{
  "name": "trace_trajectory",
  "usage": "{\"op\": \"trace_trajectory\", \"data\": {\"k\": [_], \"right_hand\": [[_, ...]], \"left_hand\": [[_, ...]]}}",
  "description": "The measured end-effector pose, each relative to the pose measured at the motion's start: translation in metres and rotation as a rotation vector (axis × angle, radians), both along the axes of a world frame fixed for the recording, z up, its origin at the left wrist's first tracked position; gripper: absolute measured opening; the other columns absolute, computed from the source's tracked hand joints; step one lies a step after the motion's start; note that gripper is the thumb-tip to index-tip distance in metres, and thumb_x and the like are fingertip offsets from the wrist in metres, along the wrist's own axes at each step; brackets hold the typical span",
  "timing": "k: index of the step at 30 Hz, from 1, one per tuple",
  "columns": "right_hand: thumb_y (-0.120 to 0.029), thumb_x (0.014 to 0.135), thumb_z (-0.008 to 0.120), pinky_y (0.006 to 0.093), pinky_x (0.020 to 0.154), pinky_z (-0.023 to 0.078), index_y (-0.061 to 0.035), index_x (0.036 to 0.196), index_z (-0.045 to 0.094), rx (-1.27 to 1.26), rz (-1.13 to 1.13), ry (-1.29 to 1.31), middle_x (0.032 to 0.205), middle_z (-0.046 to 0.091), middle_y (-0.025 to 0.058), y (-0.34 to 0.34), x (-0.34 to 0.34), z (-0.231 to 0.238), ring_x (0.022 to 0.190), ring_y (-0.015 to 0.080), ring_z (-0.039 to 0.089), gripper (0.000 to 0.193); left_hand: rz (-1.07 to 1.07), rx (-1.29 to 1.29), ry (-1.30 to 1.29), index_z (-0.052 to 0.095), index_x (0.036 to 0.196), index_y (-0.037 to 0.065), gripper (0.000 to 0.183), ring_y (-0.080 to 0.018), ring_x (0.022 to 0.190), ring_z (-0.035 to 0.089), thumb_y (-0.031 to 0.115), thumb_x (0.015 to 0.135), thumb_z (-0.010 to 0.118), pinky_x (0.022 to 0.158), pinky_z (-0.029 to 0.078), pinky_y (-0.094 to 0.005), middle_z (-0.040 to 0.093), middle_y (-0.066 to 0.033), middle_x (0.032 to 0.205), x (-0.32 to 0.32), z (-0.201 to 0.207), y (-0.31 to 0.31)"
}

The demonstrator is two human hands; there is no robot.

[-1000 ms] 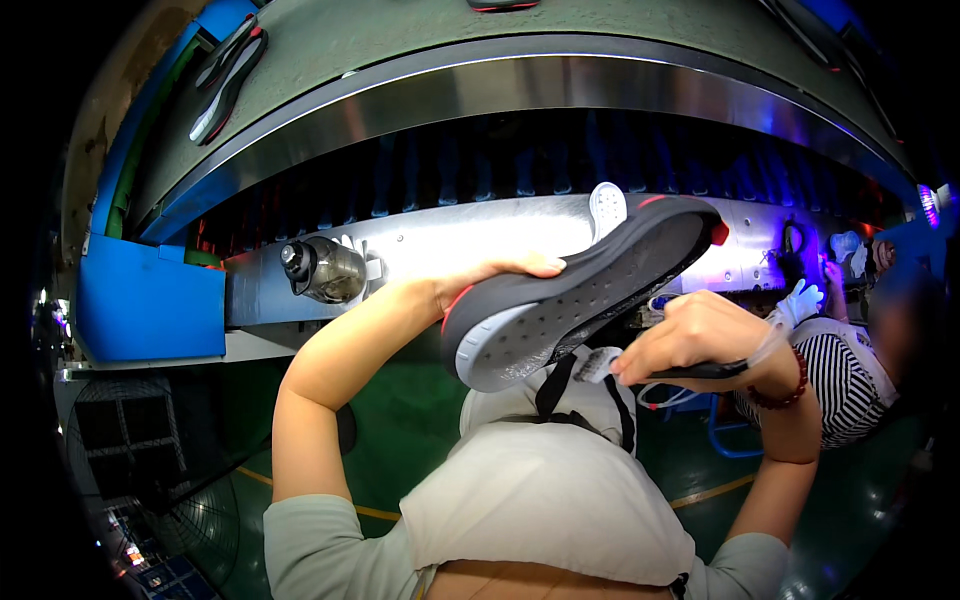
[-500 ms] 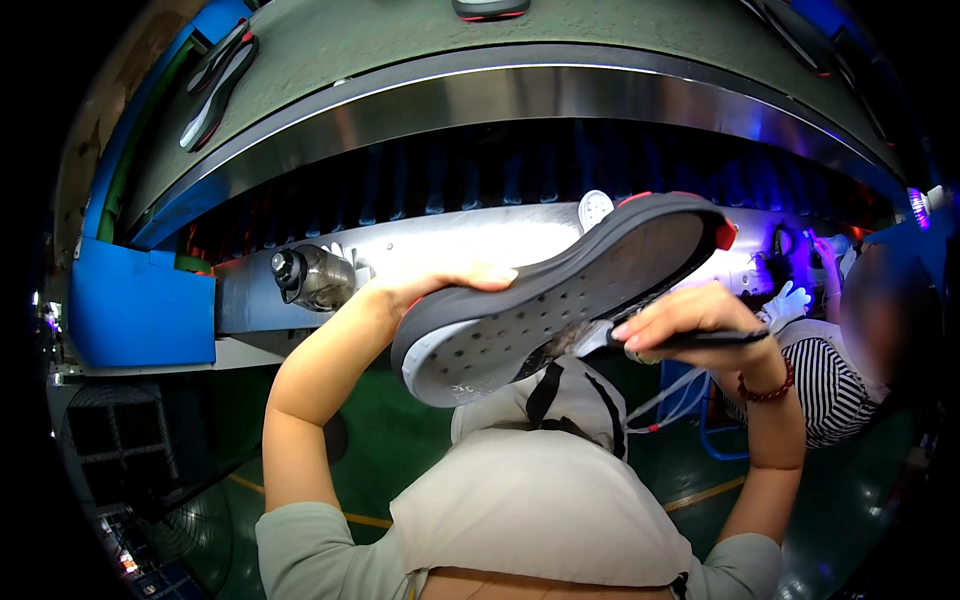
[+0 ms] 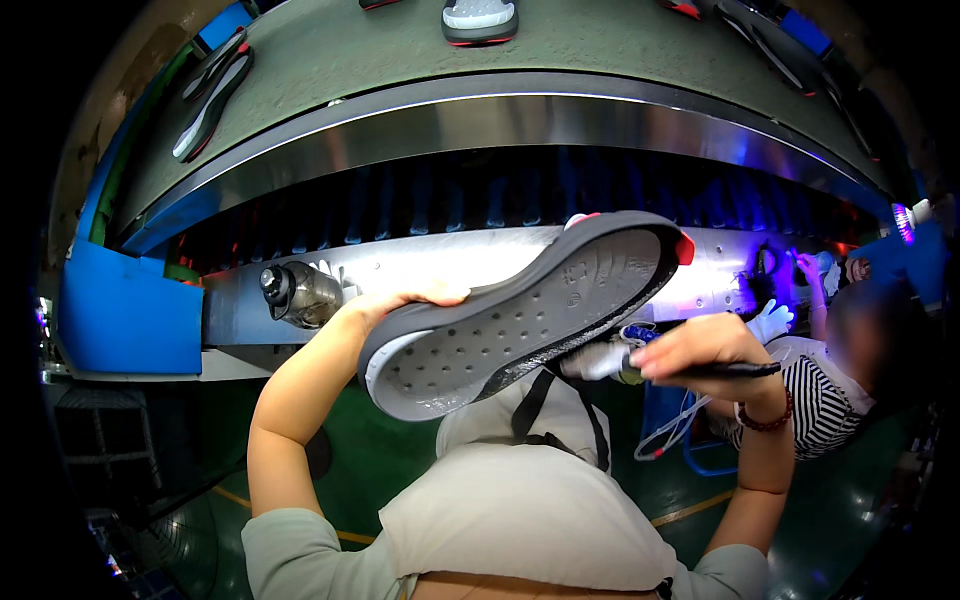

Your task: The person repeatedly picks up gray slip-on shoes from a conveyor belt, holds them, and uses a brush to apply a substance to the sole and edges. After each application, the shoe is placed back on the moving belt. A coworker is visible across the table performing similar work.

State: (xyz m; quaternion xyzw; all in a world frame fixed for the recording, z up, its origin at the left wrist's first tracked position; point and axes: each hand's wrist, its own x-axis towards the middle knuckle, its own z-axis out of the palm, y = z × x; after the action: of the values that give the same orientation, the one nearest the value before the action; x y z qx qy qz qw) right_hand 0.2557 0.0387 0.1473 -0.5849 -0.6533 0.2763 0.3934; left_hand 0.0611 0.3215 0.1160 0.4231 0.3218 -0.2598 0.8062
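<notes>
A grey shoe sole (image 3: 500, 335) with a dark raised rim and a red tip hangs tilted in front of me, its dimpled inner face turned up toward my view. My left hand (image 3: 415, 298) grips the sole's rim at its left end, thumb along the upper edge. In my right hand (image 3: 705, 350) is a brush (image 3: 600, 362) with a dark handle and pale bristles. The bristles are smeared by motion and lie at the sole's lower edge; whether they touch it I cannot tell. Wet, shiny patches show on the sole's inner face.
Beyond a metal ledge (image 3: 440, 245), a green conveyor belt (image 3: 330, 60) carries several soles (image 3: 215, 105). A dark bottle (image 3: 300, 293) stands on the ledge at left. At right sits another person in a striped top (image 3: 825, 400), near a pale glove (image 3: 770, 322).
The sole has shifted slightly left and down. The brush has moved from the sole's inner face to its lower edge. Soles on the belt have changed position.
</notes>
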Motion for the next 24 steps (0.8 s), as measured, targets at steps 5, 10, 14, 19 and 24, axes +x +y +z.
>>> {"op": "trace_trajectory", "data": {"k": [5, 10, 14, 19, 24], "right_hand": [[-0.002, 0.069, 0.065, 0.0263, 0.067, 0.048, -0.0039, 0.084, 0.064, -0.071, 0.053, -0.106, 0.092, 0.065, 0.0100, -0.001, 0.010, -0.010, 0.084, 0.0213, 0.063, 0.015], [-0.001, 0.069, 0.065, 0.0293, 0.075, 0.050, -0.0015, 0.085, 0.064, 0.017, -0.034, -0.067, 0.090, 0.064, 0.0120, 0.007, 0.017, -0.007, 0.084, 0.0234, 0.063, 0.016], [-0.001, 0.069, 0.066, 0.0290, 0.075, 0.050, 0.0001, 0.085, 0.063, -0.056, 0.026, -0.027, 0.091, 0.064, 0.0129, 0.007, 0.029, -0.026, 0.083, 0.0230, 0.063, 0.017], [0.000, 0.070, 0.066, 0.0266, 0.075, 0.049, 0.0001, 0.095, 0.063, -0.092, -0.079, 0.298, 0.094, 0.064, 0.0136, 0.020, 0.003, -0.014, 0.083, 0.0183, 0.063, 0.025], [-0.005, 0.074, 0.065, 0.0181, 0.052, 0.046, -0.0013, 0.092, 0.065, -0.208, -0.296, 0.674, 0.077, 0.064, 0.0066, 0.052, -0.044, -0.043, 0.061, 0.0071, 0.057, 0.018]], "left_hand": [[-0.030, -0.017, -0.004, 0.052, 0.113, 0.001, 0.046, -0.0236, 0.090, 0.059, 0.022, 0.073, 0.060, 0.083, 0.046, -0.0360, 0.058, -0.0153, 0.104, 0.000, -0.004, 0.007], [-0.028, -0.035, -0.002, 0.051, 0.114, 0.000, 0.047, -0.0236, 0.091, 0.058, 0.023, 0.074, 0.059, 0.083, 0.046, -0.0363, 0.058, -0.0154, 0.105, -0.002, -0.012, 0.011], [-0.039, -0.090, -0.030, 0.051, 0.114, 0.000, 0.047, -0.0235, 0.092, 0.058, 0.024, 0.074, 0.059, 0.083, 0.046, -0.0365, 0.058, -0.0155, 0.106, 0.000, -0.016, 0.015], [0.121, -0.403, -0.204, 0.050, 0.115, 0.000, 0.048, -0.0235, 0.092, 0.058, 0.025, 0.075, 0.058, 0.083, 0.046, -0.0367, 0.057, -0.0157, 0.106, 0.007, -0.034, -0.009], [0.241, -0.407, -0.281, 0.050, 0.115, 0.000, 0.046, -0.0249, 0.093, 0.058, 0.026, 0.077, 0.053, 0.083, 0.046, -0.0389, 0.058, -0.0159, 0.107, 0.021, -0.063, -0.028]]}}
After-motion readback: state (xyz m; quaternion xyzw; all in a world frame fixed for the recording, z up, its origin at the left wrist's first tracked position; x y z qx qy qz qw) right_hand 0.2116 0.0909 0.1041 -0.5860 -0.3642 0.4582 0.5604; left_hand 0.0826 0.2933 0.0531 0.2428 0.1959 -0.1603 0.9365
